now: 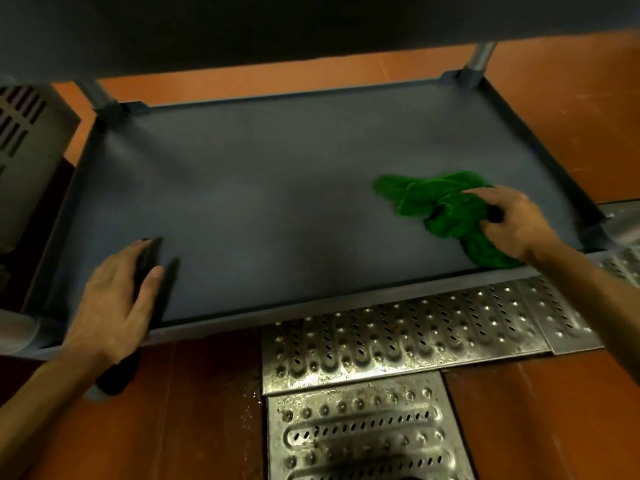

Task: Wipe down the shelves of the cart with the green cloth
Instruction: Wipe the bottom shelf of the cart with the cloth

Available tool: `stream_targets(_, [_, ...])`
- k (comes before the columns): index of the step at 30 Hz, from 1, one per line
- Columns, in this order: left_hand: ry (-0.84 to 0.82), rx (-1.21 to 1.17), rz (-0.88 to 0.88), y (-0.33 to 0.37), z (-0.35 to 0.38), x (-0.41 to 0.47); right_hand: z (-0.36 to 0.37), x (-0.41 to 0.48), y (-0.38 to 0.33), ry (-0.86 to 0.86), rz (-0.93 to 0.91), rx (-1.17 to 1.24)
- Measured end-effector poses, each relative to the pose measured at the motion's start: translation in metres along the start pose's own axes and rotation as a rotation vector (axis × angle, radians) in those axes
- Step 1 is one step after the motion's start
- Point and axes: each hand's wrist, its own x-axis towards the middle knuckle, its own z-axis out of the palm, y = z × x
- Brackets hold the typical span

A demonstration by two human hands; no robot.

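— Where is your green cloth [446,211]?
— It lies bunched on the right side of the gray cart shelf [263,188]. Your right hand [512,226] pinches it.
— And your left hand [117,303]?
— It lies open and flat on the shelf's near edge, holding nothing.

Count, head view:
- Hands: 2. Left hand [116,299] at 8 o'clock, right hand [512,225] at 3 o'clock.
- Green cloth [446,209]: 1, at 3 o'clock.
- Cart shelves: 2. Lower shelf [277,202] at centre, upper shelf [277,26] at 12 o'clock.
- Cart posts in sight: 2, left post [95,93] at 10 o'clock, right post [479,64] at 1 o'clock.
- Perforated metal floor grates: at least 3; largest grate [398,341] at 5 o'clock.
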Motion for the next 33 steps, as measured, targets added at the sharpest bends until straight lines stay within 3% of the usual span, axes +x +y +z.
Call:
stream_targets(5, [0.017,-0.025,-0.013,0.011,-0.001,-0.002,-0.002,0.006,0.024,0.166,0.296,-0.008])
stream_targets(12, [-0.005,0.021,0.062,0.011,-0.003,0.003,0.018,0.033,-0.024,0.227,0.418,0.031])
stream_targets(20, [-0.035,0.050,0.080,0.006,-0.002,0.002,0.067,0.076,-0.102,0.169,0.280,0.102])
stream_targets(25, [-0.041,0.004,0.077,0.006,-0.002,0.005,0.106,0.097,-0.163,0.041,0.105,0.136])
stream_targets(33, [-0.008,-0.001,0.064,0.009,-0.004,0.005,0.179,0.081,-0.293,-0.270,-0.339,0.079])
